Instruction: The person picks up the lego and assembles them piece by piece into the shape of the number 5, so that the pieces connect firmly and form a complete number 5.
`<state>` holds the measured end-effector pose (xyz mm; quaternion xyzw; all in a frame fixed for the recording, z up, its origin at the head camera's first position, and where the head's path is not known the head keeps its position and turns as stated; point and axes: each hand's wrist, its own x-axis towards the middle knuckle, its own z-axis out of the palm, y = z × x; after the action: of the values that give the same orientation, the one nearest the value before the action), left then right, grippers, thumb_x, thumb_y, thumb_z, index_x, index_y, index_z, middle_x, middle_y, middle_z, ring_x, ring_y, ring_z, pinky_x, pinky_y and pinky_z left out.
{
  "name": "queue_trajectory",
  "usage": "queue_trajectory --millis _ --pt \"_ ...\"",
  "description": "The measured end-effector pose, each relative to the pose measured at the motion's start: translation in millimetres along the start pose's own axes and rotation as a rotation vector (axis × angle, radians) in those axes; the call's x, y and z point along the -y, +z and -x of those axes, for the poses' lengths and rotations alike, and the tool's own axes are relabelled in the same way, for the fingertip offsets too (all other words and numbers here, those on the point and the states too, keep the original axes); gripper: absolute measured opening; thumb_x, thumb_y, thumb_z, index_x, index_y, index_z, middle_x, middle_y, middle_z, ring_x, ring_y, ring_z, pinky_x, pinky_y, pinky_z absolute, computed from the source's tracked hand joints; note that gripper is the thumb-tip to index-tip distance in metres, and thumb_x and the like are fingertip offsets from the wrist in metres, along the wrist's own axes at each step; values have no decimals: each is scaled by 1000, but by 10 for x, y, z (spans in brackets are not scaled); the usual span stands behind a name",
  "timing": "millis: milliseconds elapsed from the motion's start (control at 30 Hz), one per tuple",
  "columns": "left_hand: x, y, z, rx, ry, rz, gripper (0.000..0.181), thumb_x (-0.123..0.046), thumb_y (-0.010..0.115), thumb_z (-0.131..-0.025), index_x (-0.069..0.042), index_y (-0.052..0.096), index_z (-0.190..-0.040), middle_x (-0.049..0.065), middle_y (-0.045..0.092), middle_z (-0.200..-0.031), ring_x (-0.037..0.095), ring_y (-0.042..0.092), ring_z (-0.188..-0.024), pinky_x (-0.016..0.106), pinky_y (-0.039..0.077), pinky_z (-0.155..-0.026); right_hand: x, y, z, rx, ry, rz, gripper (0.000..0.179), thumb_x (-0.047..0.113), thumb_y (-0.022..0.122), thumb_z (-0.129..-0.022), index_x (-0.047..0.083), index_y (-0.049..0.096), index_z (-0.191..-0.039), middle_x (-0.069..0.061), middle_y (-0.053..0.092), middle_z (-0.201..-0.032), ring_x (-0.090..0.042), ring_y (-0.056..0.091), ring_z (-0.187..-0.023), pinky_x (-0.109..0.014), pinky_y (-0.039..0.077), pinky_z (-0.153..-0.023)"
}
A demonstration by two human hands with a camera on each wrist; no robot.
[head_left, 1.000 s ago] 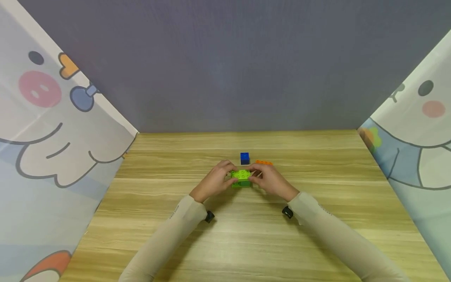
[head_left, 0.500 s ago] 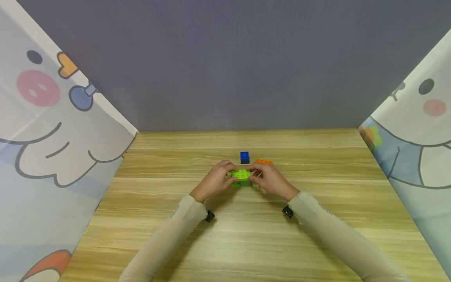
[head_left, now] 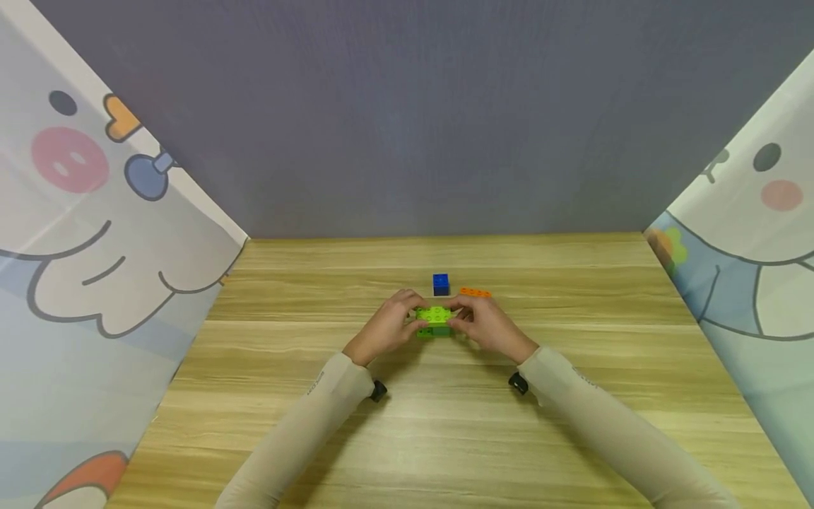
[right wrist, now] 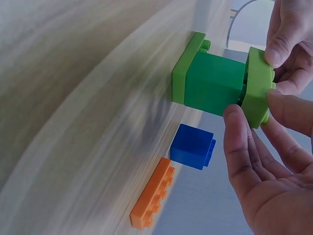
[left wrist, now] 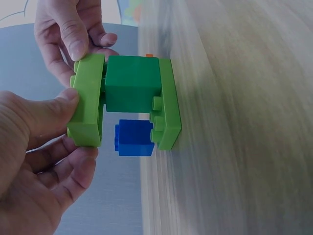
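Broadly, grey panel (head_left: 407, 120): closes off the far side, with cartoon-printed cloth (head_left: 83, 283) to left and right.
Wood-grained surface (head_left: 439, 438): carries the bricks directly; no container shows among them.
Both hands: clamped, thumb against fingers, on the upper light-green brick (left wrist: 88, 100); the left hand (head_left: 388, 323) pinches its left end, the right hand (head_left: 490, 326) its right end.
Brick stack: between the hands; a light-green plate (left wrist: 170, 112) lies on the surface, a dark-green brick (left wrist: 132, 83) stands on its right part, and the upper brick sits over that, overhanging leftward above bare plate studs.
Joint under the upper brick: a narrow gap shows, so seating this brick looks to be the step in hand; the next move seems to call for pressure straight down over the right part, lest the unsupported left end tip.
Long orange brick (right wrist: 149, 196): far side, near the right hand, four studs showing.
Square blue brick (right wrist: 190, 146): just left of the orange one, beyond the stack and apart from it.
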<state>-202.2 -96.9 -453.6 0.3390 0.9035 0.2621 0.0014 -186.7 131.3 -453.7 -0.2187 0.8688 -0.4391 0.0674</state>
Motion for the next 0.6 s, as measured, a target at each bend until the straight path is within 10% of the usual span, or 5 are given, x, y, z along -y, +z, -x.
queue_trajectory --millis 600 --pt "-22 3 6 -1 -18 -1 30 -19 68 -88 -9 63 -116 -3 59 -112 10 57 -97 25 48 -80 3 -3 -26 25 1 24 30 12 69 -88 7 63 -117 -4 63 -100 -12 61 -79 -23 51 -65"
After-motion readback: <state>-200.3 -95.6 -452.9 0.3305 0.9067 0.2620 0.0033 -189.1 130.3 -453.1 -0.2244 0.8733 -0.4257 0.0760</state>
